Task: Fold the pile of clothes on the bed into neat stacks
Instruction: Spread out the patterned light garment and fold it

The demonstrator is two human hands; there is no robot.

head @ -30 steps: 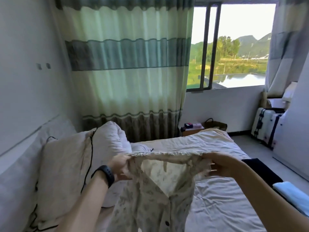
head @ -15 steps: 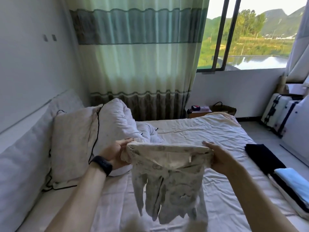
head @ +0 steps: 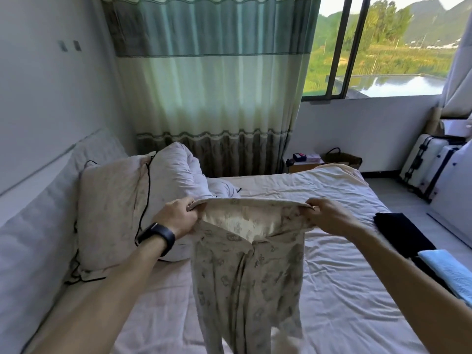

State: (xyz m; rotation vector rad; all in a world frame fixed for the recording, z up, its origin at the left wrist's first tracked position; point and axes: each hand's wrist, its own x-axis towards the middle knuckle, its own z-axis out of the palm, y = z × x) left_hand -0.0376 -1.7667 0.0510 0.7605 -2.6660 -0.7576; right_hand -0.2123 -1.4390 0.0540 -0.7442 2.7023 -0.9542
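- The cream printed cotton garment hangs in the air above the pale-sheeted bed, its top edge stretched level between both hands — likely to let it drop straight before folding.
- The left hand, a black band at its wrist, pinches the left corner.
- The right hand pinches the right corner.
- A folded black garment and a folded light-blue cloth lie at the bed's right edge — seemingly the finished stack.
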